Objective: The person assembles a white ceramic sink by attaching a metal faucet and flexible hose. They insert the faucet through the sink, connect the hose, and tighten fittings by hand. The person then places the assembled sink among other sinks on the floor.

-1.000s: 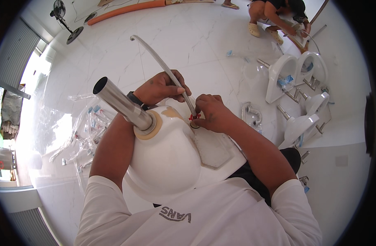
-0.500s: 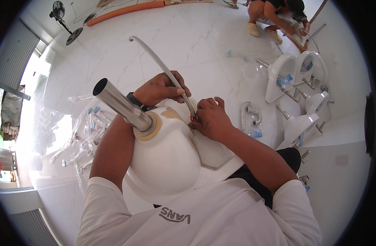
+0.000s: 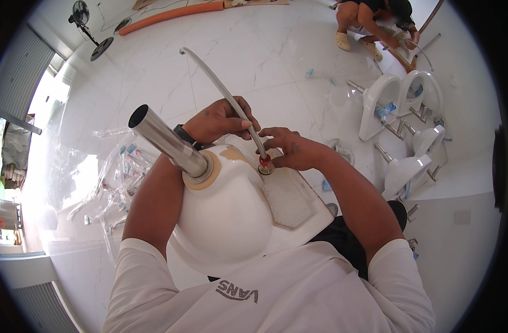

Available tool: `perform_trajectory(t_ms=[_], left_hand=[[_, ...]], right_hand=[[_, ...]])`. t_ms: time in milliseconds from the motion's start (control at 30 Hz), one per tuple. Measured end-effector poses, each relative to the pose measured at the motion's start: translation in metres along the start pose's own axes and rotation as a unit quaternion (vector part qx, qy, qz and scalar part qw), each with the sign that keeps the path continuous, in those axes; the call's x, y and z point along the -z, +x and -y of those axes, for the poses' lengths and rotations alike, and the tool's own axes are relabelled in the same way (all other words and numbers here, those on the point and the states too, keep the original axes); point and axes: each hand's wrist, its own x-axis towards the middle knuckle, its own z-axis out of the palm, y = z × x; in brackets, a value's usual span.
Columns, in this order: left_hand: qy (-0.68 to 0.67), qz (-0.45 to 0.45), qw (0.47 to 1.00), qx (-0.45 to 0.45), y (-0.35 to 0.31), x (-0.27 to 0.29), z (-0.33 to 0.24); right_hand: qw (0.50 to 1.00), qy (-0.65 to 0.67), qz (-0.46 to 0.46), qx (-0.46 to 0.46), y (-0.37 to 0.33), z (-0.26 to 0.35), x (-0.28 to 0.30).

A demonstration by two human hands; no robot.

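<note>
A white washbasin (image 3: 223, 219) lies underside up across my lap. A shiny steel drain tube (image 3: 168, 144) rises from it toward the upper left, with a tan washer (image 3: 208, 178) around its base. My left hand (image 3: 221, 121) pinches a grey flexible hose (image 3: 212, 77) a little above its lower end; its far end curls free in the air. At that lower end a red ring (image 3: 264, 160) sits over a brass-coloured fitting (image 3: 265, 170) on the basin's back. My right hand (image 3: 295, 150) curves around the ring, thumb touching it and fingers bent beside the hose.
Several white basins (image 3: 406, 172) with steel tubes stand at the right. Wrapped parts in clear plastic (image 3: 123, 183) lie at the left, and a bagged pipe trap (image 3: 341, 152) near my right hand. Farther off are a fan (image 3: 87, 30), an orange tube (image 3: 171, 18) and a crouching person (image 3: 370, 22).
My right hand has lifted and turned so its fingers are looser, showing the red ring and the fitting below. My left hand keeps its hold on the hose.
</note>
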Motion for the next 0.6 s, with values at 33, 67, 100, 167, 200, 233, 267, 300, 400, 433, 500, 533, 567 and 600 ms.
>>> perform_trajectory(t_ms=[33, 67, 100, 167, 200, 233, 267, 300, 400, 433, 500, 533, 567, 600], left_hand=[[0.0, -0.004, 1.0, 0.0, 0.0, 0.0, 0.0], [0.0, -0.002, 1.0, 0.0, 0.0, 0.0, 0.0], [-0.001, -0.001, 1.0, 0.002, 0.0, 0.0, 0.0], [0.001, -0.003, 1.0, 0.004, 0.0, -0.001, -0.001], [0.003, -0.005, 1.0, 0.005, -0.001, -0.001, -0.002], [0.005, -0.007, 1.0, 0.006, -0.001, -0.002, -0.002], [0.002, -0.004, 1.0, 0.005, -0.001, -0.002, -0.002], [-0.001, -0.002, 1.0, 0.005, -0.001, -0.002, -0.002], [-0.004, -0.008, 1.0, 0.005, -0.001, -0.003, -0.002], [-0.004, -0.013, 1.0, 0.007, -0.001, -0.004, -0.002], [-0.005, -0.004, 1.0, 0.005, -0.001, -0.003, -0.002], [-0.004, -0.001, 1.0, 0.005, -0.001, -0.003, -0.002], [-0.003, -0.001, 1.0, 0.004, -0.001, -0.003, -0.003], [-0.003, -0.001, 1.0, 0.003, -0.001, -0.003, -0.003]], right_hand=[[1.0, -0.023, -0.016, -0.005, -0.001, 0.001, -0.002], [0.998, -0.04, -0.044, 0.02, -0.002, 0.003, -0.004], [0.995, -0.058, -0.066, 0.036, -0.002, 0.005, -0.007], [0.99, -0.099, -0.093, 0.034, -0.002, 0.012, -0.015], [0.988, -0.122, -0.098, 0.015, -0.001, 0.015, -0.02], [0.984, -0.144, -0.105, 0.006, -0.001, 0.018, -0.024], [0.982, -0.156, -0.105, -0.001, -0.004, 0.017, -0.024], [0.98, -0.166, -0.108, 0.004, -0.007, 0.015, -0.024], [0.977, -0.143, -0.148, 0.048, -0.014, 0.008, -0.02], [0.98, -0.129, -0.146, 0.042, -0.014, 0.006, -0.019], [0.979, -0.133, -0.144, 0.06, -0.015, 0.006, -0.02], [0.98, -0.144, -0.134, 0.043, -0.016, 0.009, -0.022], [0.979, -0.144, -0.145, 0.026, -0.016, 0.013, -0.026], [0.976, -0.15, -0.158, -0.005, -0.019, 0.021, -0.036]])
